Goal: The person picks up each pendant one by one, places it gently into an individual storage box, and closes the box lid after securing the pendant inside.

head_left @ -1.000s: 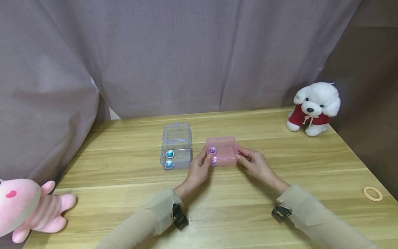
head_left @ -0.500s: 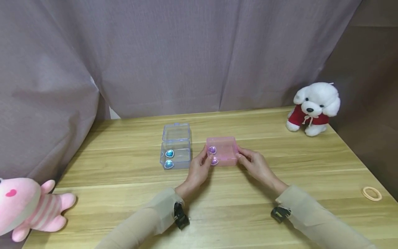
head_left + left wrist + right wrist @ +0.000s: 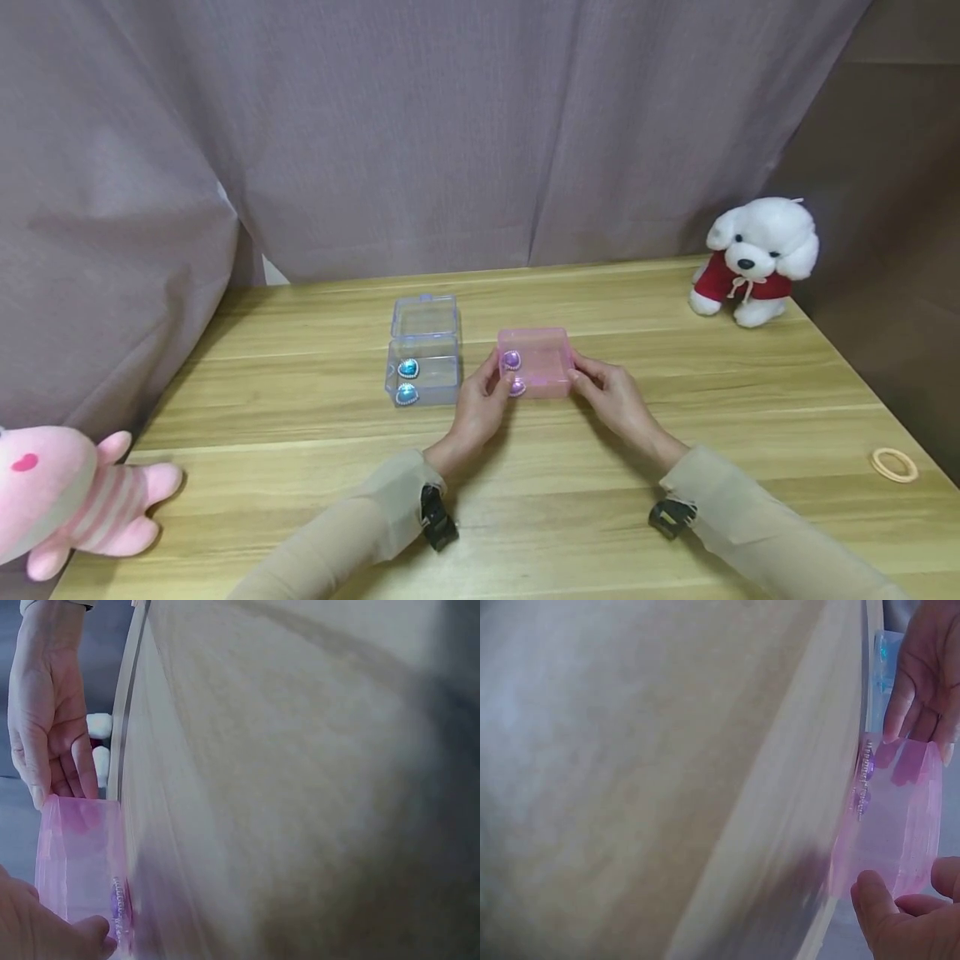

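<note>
My left hand (image 3: 480, 405) grips the left side of a small clear pink plastic box (image 3: 551, 360), its thumb at the front left corner. On the opposite side my right hand (image 3: 611, 397) pinches the box between thumb and fingers. Two purple gems with white beaded edges show at the left end of the box; the rear purple gem (image 3: 512, 360) is in plain sight, and the left thumb partly covers the front purple gem (image 3: 517, 387). In the right wrist view, the right thumb and fingers lie along the near end of the pink box (image 3: 889, 825).
Left of the pink box stands a clear blue box (image 3: 442, 396), its lid (image 3: 425, 317) swung back, with two blue gems (image 3: 408, 368) at its left. A pink plush toy (image 3: 90, 500), a white plush dog (image 3: 757, 258) and wooden rings (image 3: 894, 465) lie near the table's edges.
</note>
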{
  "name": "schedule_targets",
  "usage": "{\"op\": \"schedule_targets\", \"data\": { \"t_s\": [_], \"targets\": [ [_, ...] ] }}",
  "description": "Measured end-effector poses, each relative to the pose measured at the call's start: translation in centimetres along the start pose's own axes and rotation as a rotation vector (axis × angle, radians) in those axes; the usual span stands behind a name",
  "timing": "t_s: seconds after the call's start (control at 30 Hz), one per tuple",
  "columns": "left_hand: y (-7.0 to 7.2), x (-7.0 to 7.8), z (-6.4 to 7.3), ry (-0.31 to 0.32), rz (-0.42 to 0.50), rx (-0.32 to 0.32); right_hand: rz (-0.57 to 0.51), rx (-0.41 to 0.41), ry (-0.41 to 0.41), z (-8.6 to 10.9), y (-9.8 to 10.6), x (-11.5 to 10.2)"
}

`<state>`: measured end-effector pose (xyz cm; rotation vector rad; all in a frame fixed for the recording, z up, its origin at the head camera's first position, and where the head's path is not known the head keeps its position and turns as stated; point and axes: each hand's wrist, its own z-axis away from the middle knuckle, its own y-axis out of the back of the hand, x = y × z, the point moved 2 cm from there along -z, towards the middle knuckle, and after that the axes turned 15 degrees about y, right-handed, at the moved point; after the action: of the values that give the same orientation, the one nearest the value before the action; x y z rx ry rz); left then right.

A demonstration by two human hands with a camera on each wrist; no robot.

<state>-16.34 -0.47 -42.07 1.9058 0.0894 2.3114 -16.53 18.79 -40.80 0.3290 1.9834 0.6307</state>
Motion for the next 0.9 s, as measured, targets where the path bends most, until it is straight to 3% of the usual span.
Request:
{"op": "schedule_targets", "data": {
  "t_s": [0.2,0.33,0.43,0.53,0.63,0.73,0.9],
  "targets": [
    [0.1,0.0,-0.1,-0.003,0.022,0.0,-0.001,0.003,-0.007,-0.1,-0.2,0.1],
    [0.1,0.1,-0.3,0.016,0.054,-0.024,-0.044,-0.003,-0.063,-0.3,-0.3,0.1],
    [0.5,0.5,0.1,0.04,0.026,-0.053,-0.139,0.002,-0.151,-0.4,0.0,-0.1],
    [1.7,1.5,1.1,0.018,-0.023,-0.113,-0.265,0.066,-0.23,-0.7,0.7,-0.6],
    [3.8,3.0,2.0,-0.033,-0.034,-0.148,-0.383,0.174,-0.241,-1.9,1.5,-1.6],
    [7.1,3.7,2.0,-0.068,-0.002,-0.13,-0.472,0.241,-0.222,-3.7,1.5,-3.1],
    [13.3,2.4,0.8,-0.006,-0.005,-0.095,-0.667,0.254,-0.29,-7.2,-1.0,-5.8]
  ]
}}
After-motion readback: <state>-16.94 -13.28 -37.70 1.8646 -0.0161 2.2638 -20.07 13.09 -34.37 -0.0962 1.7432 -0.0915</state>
